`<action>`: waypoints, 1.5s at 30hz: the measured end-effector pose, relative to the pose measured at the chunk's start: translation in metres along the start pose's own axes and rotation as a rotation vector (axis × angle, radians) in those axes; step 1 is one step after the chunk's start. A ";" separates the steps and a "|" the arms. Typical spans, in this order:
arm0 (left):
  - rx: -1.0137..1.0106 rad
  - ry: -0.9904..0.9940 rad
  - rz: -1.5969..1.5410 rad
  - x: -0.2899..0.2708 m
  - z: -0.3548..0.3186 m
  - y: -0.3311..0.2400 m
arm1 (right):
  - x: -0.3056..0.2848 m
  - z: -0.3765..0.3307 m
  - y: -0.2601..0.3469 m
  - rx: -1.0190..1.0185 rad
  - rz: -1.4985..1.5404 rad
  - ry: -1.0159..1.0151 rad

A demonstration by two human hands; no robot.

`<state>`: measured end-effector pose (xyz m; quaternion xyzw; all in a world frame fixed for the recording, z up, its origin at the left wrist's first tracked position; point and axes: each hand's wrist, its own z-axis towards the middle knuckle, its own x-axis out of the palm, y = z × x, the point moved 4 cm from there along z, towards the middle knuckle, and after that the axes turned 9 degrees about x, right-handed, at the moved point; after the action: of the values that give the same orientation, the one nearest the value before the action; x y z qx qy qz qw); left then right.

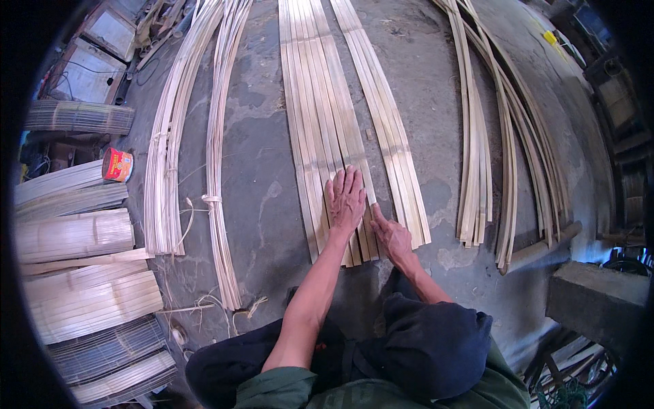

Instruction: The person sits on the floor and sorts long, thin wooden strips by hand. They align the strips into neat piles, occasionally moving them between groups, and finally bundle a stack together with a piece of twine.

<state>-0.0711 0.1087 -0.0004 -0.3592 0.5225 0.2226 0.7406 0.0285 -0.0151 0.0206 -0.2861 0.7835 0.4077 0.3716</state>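
Your left hand [346,199] lies flat, fingers spread wide, pressing on the near end of the middle set of bamboo strips [325,129] laid side by side on the concrete floor [262,204]. Keep that palm down — it seems to be what stops the strips sliding apart. Your right hand [393,235] rests just beside it at the right edge of the same set, fingers narrowed toward one strip; whether it actually pinches that strip I cannot tell.

Judging by the layout, you are closing the strips up edge to edge. Nudge from the right with light pressure, and watch the near ends stay level. A second, narrower set [385,123] lies just to the right — keep it apart. The tied bundles [214,198] to the left are well clear.
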 end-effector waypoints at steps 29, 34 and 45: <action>0.123 -0.001 -0.147 0.022 0.003 -0.092 | -0.111 0.004 -0.101 0.202 0.948 -0.475; 0.082 0.038 -0.155 0.020 0.002 -0.096 | -0.207 -0.054 -0.096 0.112 1.105 -0.855; 0.056 -0.043 -0.149 0.020 0.001 -0.095 | -0.215 -0.070 -0.164 0.188 0.704 -0.782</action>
<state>0.0035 0.0479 0.0099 -0.3715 0.4841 0.1598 0.7760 0.2479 -0.1260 0.1534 0.2018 0.6683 0.5121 0.5005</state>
